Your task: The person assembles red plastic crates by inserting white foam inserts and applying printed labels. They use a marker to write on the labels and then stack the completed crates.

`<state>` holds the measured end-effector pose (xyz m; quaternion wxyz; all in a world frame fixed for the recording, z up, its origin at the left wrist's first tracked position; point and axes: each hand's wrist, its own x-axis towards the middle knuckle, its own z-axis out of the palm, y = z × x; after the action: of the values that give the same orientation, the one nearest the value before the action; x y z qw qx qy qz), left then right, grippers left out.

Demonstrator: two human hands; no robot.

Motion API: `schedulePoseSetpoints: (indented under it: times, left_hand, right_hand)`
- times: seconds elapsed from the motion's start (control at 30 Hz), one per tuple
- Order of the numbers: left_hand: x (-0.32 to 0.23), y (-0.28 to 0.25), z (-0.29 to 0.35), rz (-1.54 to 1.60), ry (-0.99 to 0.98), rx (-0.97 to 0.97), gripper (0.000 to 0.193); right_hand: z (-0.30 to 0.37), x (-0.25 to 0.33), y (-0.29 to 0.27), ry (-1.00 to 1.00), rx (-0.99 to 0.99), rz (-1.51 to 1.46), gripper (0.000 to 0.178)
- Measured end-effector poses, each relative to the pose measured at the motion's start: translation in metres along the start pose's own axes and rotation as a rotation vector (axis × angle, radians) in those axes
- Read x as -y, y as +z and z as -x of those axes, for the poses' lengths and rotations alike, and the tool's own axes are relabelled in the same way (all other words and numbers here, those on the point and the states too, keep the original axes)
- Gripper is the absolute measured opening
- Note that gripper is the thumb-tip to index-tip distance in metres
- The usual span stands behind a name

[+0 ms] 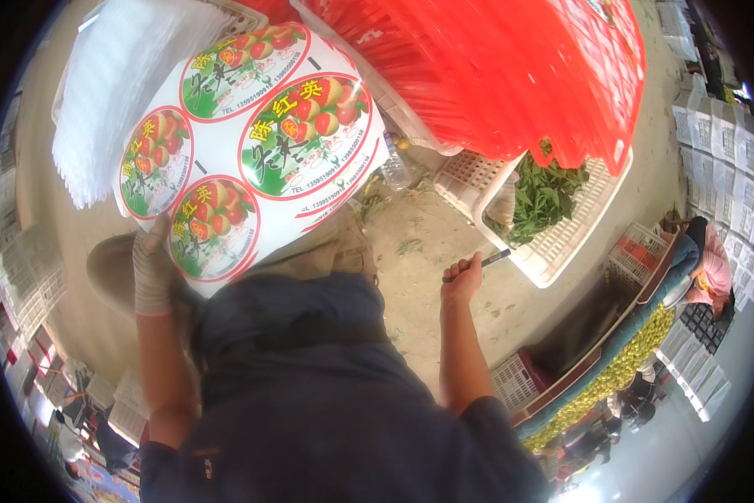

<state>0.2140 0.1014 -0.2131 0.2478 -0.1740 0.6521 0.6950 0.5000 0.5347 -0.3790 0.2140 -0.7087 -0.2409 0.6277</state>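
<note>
My left hand (150, 264), in a pale glove, grips the lower left edge of a white sheet of round fruit stickers (218, 151). Each sticker has a red rim and pictures of red and yellow fruit. Its fingers are partly hidden behind the sheet. My bare right hand (461, 281) is closed around a thin dark pen-like stick (496, 257), whose end points to the right toward a white plastic crate (545, 267). Green leaves (546, 197) lie in that crate. Beyond the sheet, a bundle of white translucent packing material (117, 92) stands at the left.
A big stack of red plastic sheeting (511, 75) overhangs the crate. Near the sheet's right edge, a clear plastic bottle (395, 173) is on the dirt floor. At the right, a long trough of green fruit (616, 360) runs past a person in pink (714, 264). White crates (717, 159) are stacked behind.
</note>
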Motion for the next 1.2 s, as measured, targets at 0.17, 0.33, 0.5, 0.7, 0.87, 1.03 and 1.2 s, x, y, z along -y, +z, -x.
schedulePoseSetpoints:
  times: [0.17,0.33,0.5,0.7,0.87,1.03,1.2]
  left_hand:
    - [-0.01,0.029,-0.003,-0.001,0.048,0.001,0.049]
    - [0.002,0.005,-0.013,-0.188,0.158,0.085,0.047]
    - [0.007,-0.003,-0.018,0.184,0.01,0.019,0.045]
    - [0.006,-0.018,-0.017,-1.124,0.681,0.014,0.026]
    - [-0.015,0.007,-0.007,-0.77,0.526,0.001,0.028]
    - [-0.029,0.007,-0.013,-0.983,0.608,0.138,0.031]
    - [0.004,-0.009,-0.025,0.14,-0.002,0.069,0.047]
  right_hand:
    - [-0.014,0.033,0.02,0.01,-0.002,-0.064,0.037]
    - [-0.065,0.059,0.039,0.01,0.1,0.007,0.035]
    - [-0.061,0.058,0.075,0.001,-0.075,-0.043,0.029]
    - [-0.042,0.051,0.136,-0.007,0.032,-0.08,0.033]
    - [-0.03,0.051,0.167,0.022,-0.008,-0.125,0.03]
    - [-0.042,0.061,0.162,0.031,0.033,-0.097,0.028]
    - [-0.019,0.048,0.138,0.114,0.18,-0.04,0.031]
